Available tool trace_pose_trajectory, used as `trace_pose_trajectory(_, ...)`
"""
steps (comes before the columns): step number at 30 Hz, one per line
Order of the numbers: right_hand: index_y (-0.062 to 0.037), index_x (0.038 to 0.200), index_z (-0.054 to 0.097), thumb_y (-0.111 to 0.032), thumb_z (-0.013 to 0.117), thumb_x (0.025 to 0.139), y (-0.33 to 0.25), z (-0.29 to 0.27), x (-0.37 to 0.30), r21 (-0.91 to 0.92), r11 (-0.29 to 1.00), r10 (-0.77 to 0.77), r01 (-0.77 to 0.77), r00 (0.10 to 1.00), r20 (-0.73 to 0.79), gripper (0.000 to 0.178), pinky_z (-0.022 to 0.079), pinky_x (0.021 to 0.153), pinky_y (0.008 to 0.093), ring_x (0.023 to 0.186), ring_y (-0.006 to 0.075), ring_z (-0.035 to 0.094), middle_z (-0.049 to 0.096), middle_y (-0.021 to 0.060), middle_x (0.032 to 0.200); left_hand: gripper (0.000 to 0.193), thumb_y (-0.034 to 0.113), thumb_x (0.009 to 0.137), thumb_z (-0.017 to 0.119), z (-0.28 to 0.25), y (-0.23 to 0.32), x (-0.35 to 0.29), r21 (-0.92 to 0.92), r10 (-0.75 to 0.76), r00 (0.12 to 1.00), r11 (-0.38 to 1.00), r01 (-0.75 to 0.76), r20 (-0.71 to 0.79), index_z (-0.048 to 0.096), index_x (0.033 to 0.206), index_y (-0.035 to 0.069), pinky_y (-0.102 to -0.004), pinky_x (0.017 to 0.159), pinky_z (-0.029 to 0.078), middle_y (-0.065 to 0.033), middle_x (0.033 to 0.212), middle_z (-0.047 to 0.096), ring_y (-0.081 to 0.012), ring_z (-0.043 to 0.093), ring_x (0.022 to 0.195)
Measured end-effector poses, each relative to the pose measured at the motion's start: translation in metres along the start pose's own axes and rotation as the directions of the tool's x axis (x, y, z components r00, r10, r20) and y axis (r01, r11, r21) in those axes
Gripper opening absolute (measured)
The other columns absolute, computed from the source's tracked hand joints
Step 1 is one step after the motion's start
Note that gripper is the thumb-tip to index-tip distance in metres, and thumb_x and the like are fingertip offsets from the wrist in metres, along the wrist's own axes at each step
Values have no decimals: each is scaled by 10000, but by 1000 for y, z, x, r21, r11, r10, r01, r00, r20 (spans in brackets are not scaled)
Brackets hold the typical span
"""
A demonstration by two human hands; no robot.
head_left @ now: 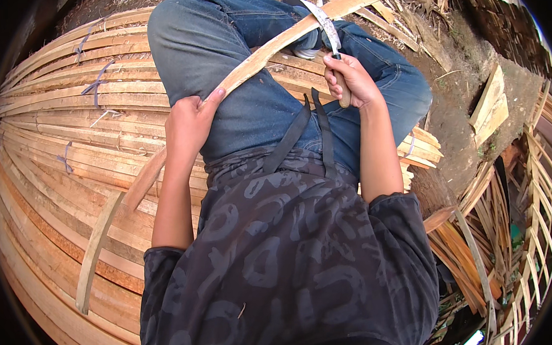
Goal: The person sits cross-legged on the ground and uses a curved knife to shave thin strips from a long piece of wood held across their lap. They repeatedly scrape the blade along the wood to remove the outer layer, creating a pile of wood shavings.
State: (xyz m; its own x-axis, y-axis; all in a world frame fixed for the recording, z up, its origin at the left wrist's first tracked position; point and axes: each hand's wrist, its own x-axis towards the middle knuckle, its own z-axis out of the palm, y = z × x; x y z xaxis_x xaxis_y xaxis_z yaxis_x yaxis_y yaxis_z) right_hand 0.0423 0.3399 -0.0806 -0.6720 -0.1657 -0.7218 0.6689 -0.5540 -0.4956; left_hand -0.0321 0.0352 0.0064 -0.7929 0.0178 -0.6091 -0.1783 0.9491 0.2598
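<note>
My left hand [189, 119] is closed around the lower end of a long, pale wooden slat [275, 45]. The slat slants up to the right across my jeans, widening toward its far end. In my right hand [357, 81] is a curved knife [326, 23], gripped by its wooden handle. Its blade points up and away from me and crosses over the slat near the middle; whether the edge touches the wood I cannot tell. The slat passes over my bent legs [211, 69].
Tied bundles of wooden slats [57, 162] lie to the left and under my legs. A short loose piece [98, 250] rests across them. On the right are a wood offcut [490, 106], bare ground [455, 144], thin strips [465, 262] and a lattice of slats [535, 240].
</note>
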Motion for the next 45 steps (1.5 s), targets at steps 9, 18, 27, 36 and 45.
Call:
trace_pose_trajectory(9,-102,700,494,-318,628,947,20,19,20,-509,823,-459,251,822,-336,354,269,317,231,373,37,389,409,-51,487,716,610,838,609,-1,-1,1,-39,-2,1000,999,2,-2,548,553,-44,-411,529,428,-189,497,476,-293,522,475)
trace_pose_trajectory(18,26,741,618,-288,696,883,22,19,25,-878,433,-805,205,527,-273,353,379,450,359,436,227,517,526,143,509,731,605,851,613,1,-16,10,-158,15,998,987,-5,62,521,517,-39,-374,487,386,-110,456,395,-181,426,452)
trace_pose_trajectory(27,-42,818,555,-284,654,928,-7,-35,-11,-627,758,-471,179,816,-336,284,310,333,244,370,55,414,460,-32,493,727,588,853,630,0,-19,19,-243,7,992,970,24,127,497,476,-19,-333,435,320,-29,440,339,-116,346,445)
trace_pose_trajectory(36,-3,717,610,-314,690,889,-11,6,18,-571,820,-256,41,919,-300,363,374,394,298,410,99,478,514,30,485,647,521,887,634,-1,-15,15,-262,4,992,965,30,128,495,469,47,-279,409,258,40,451,350,-62,322,432)
trace_pose_trajectory(45,7,760,601,-256,691,895,-22,-57,7,-586,769,-612,256,561,-558,309,321,369,283,391,82,452,508,7,488,619,513,893,632,-4,-22,19,-307,7,986,951,45,166,501,478,74,-263,406,220,59,470,364,-44,297,439)
